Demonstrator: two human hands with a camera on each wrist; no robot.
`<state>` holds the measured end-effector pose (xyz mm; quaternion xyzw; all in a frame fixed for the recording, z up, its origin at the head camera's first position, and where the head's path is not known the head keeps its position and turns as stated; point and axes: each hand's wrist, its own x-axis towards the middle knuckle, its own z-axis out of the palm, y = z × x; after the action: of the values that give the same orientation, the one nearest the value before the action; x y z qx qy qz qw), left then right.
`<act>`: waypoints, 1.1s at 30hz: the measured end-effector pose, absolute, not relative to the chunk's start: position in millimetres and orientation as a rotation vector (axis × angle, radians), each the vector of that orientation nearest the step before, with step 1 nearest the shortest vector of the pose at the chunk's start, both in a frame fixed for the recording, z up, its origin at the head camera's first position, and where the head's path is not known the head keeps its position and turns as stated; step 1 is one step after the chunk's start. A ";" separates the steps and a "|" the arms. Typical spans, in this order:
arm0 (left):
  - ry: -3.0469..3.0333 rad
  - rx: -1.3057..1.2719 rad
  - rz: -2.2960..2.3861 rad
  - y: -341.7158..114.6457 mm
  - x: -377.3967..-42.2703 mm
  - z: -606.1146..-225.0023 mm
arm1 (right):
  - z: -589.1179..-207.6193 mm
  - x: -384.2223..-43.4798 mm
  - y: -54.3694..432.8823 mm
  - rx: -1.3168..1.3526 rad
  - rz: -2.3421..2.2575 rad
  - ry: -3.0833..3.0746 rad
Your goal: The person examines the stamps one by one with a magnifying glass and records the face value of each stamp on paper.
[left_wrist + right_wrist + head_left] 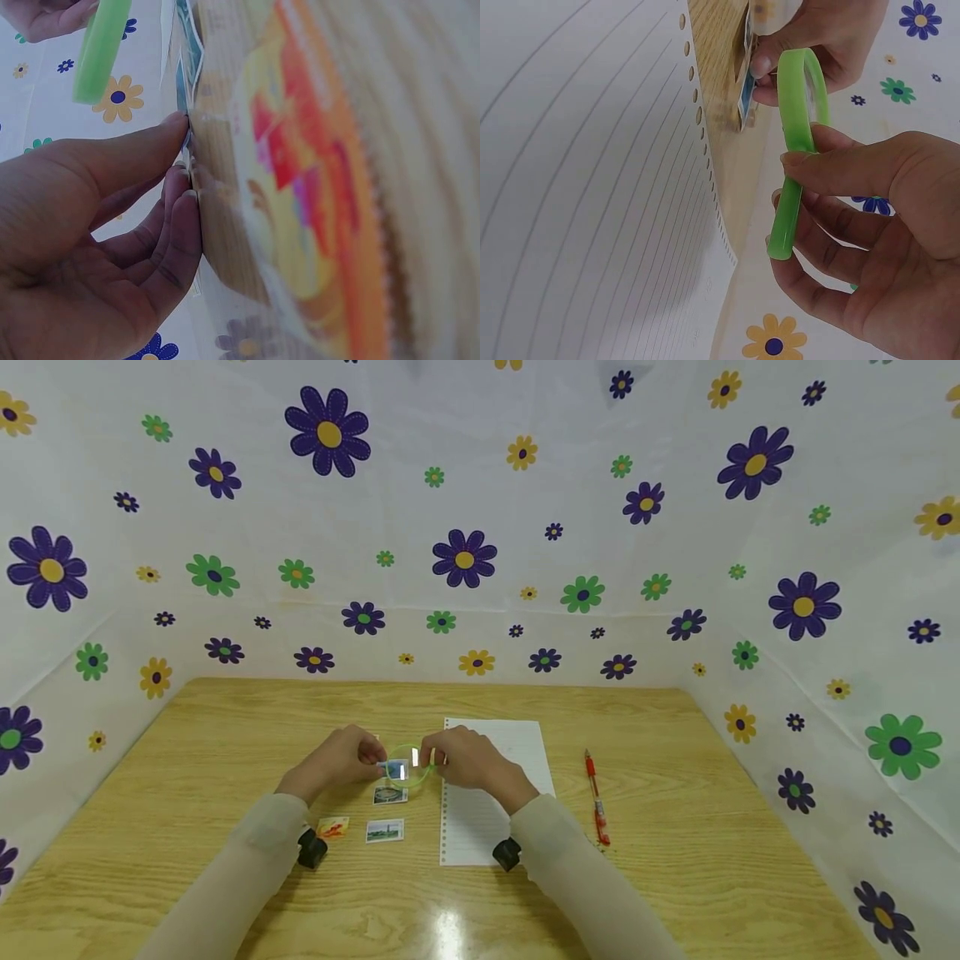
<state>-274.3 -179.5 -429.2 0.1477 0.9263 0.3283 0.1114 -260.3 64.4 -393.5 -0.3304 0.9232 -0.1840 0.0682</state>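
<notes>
My right hand [465,758] holds a green magnifying glass [793,105] by its short handle, between thumb and fingers. Its round lens stands over a small blue stamp [393,769] in the head view. The left hand [341,760] pinches that stamp at its left edge, thumb against fingertips, close over the table. Just below lies a stamp with an oval structure [390,795], and nearer still a green landscape stamp [385,831]. An orange-and-red stamp [333,827] with a toothed edge lies beside the left wrist; it looms large in the left wrist view.
A lined, hole-punched sheet of paper [480,827] lies under the right hand and forearm. Farther right is a red pen [596,797], with small crumbs by its near end. Flower-print cloth [465,485] encloses the wooden table [262,718] at the back and sides.
</notes>
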 end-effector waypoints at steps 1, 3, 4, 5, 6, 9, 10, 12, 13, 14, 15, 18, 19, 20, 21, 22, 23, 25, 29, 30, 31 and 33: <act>2.718 0.432 0.963 -179.6 -274.2 -428.9 | -393.3 -260.2 64.2 -0.995 -0.555 2.780; 2.717 0.431 0.964 -179.6 -274.1 -428.3 | -392.6 -259.8 64.0 -0.991 -0.554 2.780; 2.716 0.432 0.965 -179.7 -273.9 -428.5 | -393.0 -259.9 63.8 -0.989 -0.554 2.779; 2.715 0.432 0.966 -179.8 -273.9 -428.7 | -393.1 -260.0 63.6 -0.990 -0.550 2.780; 2.715 0.433 0.967 -179.9 -273.9 -429.0 | -393.3 -259.9 63.5 -0.992 -0.548 2.781; 2.712 0.434 0.975 -180.1 -274.2 -430.1 | -393.7 -260.1 63.3 -0.996 -0.543 2.781; 2.709 0.433 0.978 -180.0 -274.3 -430.3 | -393.8 -260.1 63.3 -0.996 -0.543 2.779; 2.706 0.430 0.981 -179.8 -274.3 -430.6 | -393.7 -260.0 63.2 -0.993 -0.541 2.778; 2.706 0.429 0.981 -179.8 -274.3 -430.6 | -393.8 -259.9 63.1 -0.990 -0.539 2.778; 2.705 0.427 0.981 -179.7 -274.1 -430.4 | -393.7 -259.7 63.0 -0.988 -0.538 2.777; 2.705 0.426 0.981 -179.7 -273.9 -430.1 | -393.7 -259.6 62.9 -0.982 -0.536 2.778; 2.704 0.419 0.979 -179.8 -273.0 -429.1 | -394.7 -259.4 62.7 -0.971 -0.537 2.780; 2.704 0.417 0.980 -179.9 -272.7 -428.7 | -395.1 -259.3 62.7 -0.968 -0.542 2.777; 2.704 0.428 0.979 -180.1 -272.5 -428.3 | -395.5 -259.1 62.7 -0.968 -0.547 2.774; 2.704 0.428 0.979 -180.2 -272.5 -428.3 | -395.9 -259.1 62.7 -0.968 -0.552 2.772; 2.704 0.431 0.979 -180.3 -272.5 -428.3 | -396.4 -259.1 62.8 -0.969 -0.557 2.769; 2.703 0.434 0.979 -180.5 -272.8 -428.7 | -397.1 -259.2 62.9 -0.974 -0.559 2.769; 2.705 0.445 0.977 -181.1 -273.7 -430.0 | -397.8 -259.1 63.2 -0.983 -0.556 2.772; 2.706 0.456 0.980 -181.7 -275.9 -433.2 | -399.1 -259.6 63.5 -0.994 -0.542 2.784; 2.706 0.459 0.981 -181.8 -276.3 -433.6 | -399.2 -259.5 63.5 -0.993 -0.539 2.786; 2.706 0.461 0.982 -181.9 -276.7 -434.1 | -399.4 -259.8 63.5 -0.992 -0.539 2.787; 2.705 0.462 0.985 -182.1 -277.4 -434.6 | -399.5 -260.1 63.6 -0.987 -0.541 2.786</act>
<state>-277.4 -182.1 -434.6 0.1574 0.9218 0.3358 0.1129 -260.1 63.6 -399.5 -0.3278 0.9250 -0.1795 0.0685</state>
